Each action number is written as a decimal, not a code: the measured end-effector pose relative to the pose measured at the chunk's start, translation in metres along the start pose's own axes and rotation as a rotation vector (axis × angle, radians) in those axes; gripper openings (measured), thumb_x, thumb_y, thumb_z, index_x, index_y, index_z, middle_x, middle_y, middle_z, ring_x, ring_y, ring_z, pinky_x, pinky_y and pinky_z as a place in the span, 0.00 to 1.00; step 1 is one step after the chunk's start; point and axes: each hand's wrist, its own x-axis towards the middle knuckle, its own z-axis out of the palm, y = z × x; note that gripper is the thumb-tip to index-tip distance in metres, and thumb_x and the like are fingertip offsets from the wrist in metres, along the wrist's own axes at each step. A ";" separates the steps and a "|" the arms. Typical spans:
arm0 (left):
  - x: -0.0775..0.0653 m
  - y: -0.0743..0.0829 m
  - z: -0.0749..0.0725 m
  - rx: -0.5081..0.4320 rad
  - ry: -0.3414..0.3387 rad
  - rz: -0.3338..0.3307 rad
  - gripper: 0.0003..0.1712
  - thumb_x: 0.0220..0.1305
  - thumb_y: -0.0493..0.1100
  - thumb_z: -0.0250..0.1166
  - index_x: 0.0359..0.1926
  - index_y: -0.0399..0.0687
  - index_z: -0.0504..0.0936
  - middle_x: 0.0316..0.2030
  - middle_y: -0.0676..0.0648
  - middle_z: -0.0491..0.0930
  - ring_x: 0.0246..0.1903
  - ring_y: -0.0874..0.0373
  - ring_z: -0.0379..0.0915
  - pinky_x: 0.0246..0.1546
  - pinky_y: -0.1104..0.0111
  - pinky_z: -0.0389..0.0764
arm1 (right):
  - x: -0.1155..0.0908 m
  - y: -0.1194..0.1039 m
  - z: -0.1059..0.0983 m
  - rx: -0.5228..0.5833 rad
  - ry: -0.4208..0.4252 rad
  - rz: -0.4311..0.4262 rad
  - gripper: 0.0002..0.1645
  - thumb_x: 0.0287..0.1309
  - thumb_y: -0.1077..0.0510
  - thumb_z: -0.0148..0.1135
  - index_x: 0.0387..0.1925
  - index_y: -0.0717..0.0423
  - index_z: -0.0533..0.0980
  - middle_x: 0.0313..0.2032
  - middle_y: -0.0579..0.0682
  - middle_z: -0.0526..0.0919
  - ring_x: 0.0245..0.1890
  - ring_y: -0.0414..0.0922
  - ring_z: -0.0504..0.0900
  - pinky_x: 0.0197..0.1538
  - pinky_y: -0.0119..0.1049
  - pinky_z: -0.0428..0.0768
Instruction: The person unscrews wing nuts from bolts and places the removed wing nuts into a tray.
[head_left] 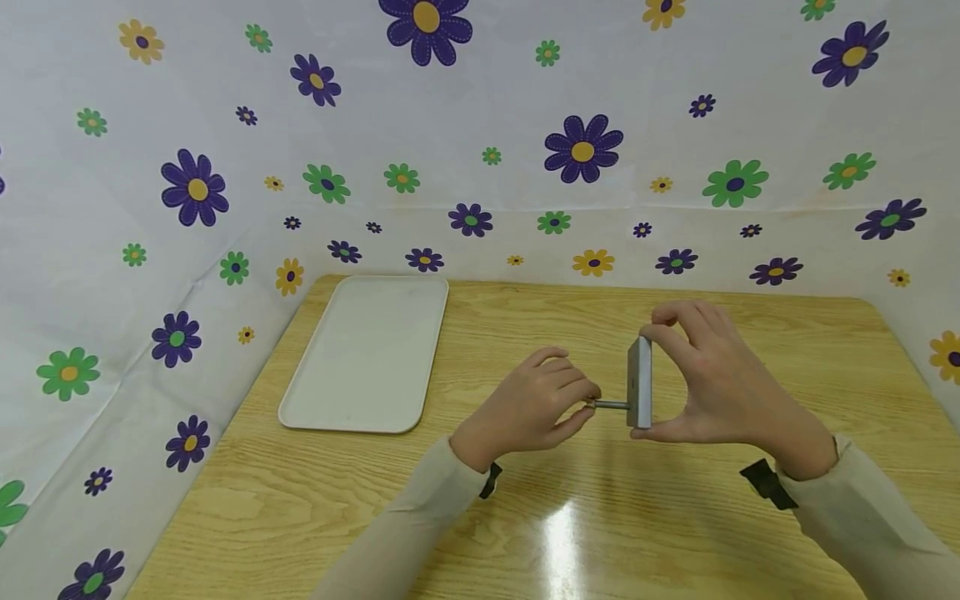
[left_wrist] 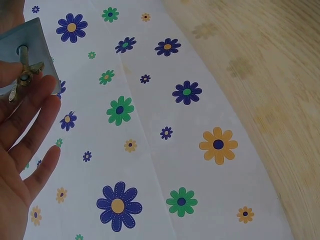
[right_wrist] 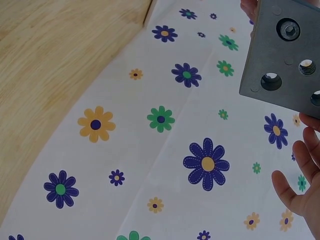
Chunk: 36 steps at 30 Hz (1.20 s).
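Note:
A grey metal plate (head_left: 640,379) stands on edge in the air above the table, gripped at its top and bottom edges by my right hand (head_left: 720,383). From its left face a bolt (head_left: 615,405) sticks out sideways. My left hand (head_left: 528,408) pinches a brass-coloured wing nut (left_wrist: 26,76) at the bolt's end between thumb and fingers; the little finger is spread away. The right wrist view shows the plate's other face, with several round holes and the bolt's socket head (right_wrist: 289,30) sunk in one near a corner.
A white rectangular tray (head_left: 367,358) lies at the back left of the wood-grain table (head_left: 510,325). Behind and to the left hangs a white flower-patterned cloth (head_left: 510,92). Black straps (head_left: 768,485) show at the cuffs of both sleeves.

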 end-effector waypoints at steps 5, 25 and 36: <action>0.001 0.000 0.000 0.005 0.009 0.014 0.07 0.60 0.46 0.62 0.39 0.54 0.83 0.34 0.59 0.84 0.36 0.67 0.79 0.56 0.66 0.73 | 0.000 0.000 0.000 -0.007 0.007 -0.009 0.57 0.36 0.14 0.48 0.44 0.63 0.72 0.43 0.61 0.71 0.44 0.57 0.68 0.48 0.57 0.67; 0.001 0.001 0.000 -0.045 0.009 0.009 0.07 0.61 0.36 0.55 0.34 0.53 0.77 0.29 0.59 0.80 0.32 0.68 0.76 0.58 0.64 0.72 | 0.001 0.001 0.000 -0.006 0.001 -0.016 0.56 0.37 0.15 0.48 0.44 0.62 0.72 0.42 0.60 0.70 0.43 0.56 0.68 0.48 0.56 0.66; 0.003 0.002 -0.002 -0.041 0.007 0.016 0.12 0.55 0.33 0.55 0.37 0.52 0.78 0.32 0.58 0.82 0.34 0.67 0.77 0.56 0.65 0.73 | 0.001 0.001 0.000 0.007 -0.001 -0.011 0.56 0.36 0.15 0.51 0.44 0.62 0.72 0.42 0.60 0.70 0.43 0.56 0.68 0.49 0.57 0.66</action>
